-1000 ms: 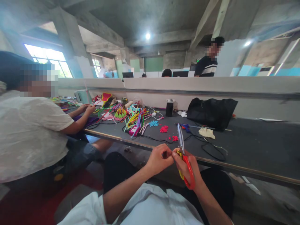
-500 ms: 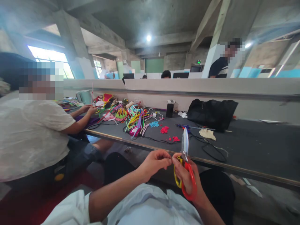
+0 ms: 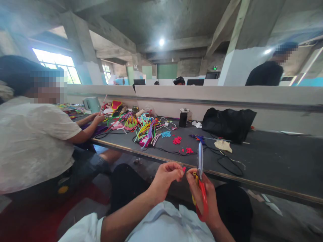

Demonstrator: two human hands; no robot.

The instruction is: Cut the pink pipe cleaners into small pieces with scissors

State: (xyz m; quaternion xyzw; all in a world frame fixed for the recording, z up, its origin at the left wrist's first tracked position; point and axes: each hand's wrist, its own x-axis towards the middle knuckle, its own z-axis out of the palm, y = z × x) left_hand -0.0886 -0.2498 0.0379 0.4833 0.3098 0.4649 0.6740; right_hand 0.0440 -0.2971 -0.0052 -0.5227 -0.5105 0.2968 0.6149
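The left hand had its grip pinched on a small pink piece, near the worktop; the right hand, just beside, had its grip clamped around scissors, blades upward; a red heap lay beyond.

The scissors stand almost upright in the right hand, silver blades pointing up and away, seemingly together, their tips overlapping the desk's front edge in view. One handle loop is red, the other yellow; the red one hangs lowest, on the outer side, while the yellow is partly hidden behind fingers. A small pinkish-red piece pokes from the left hand's fingertips, just beside the blades and apart from them.
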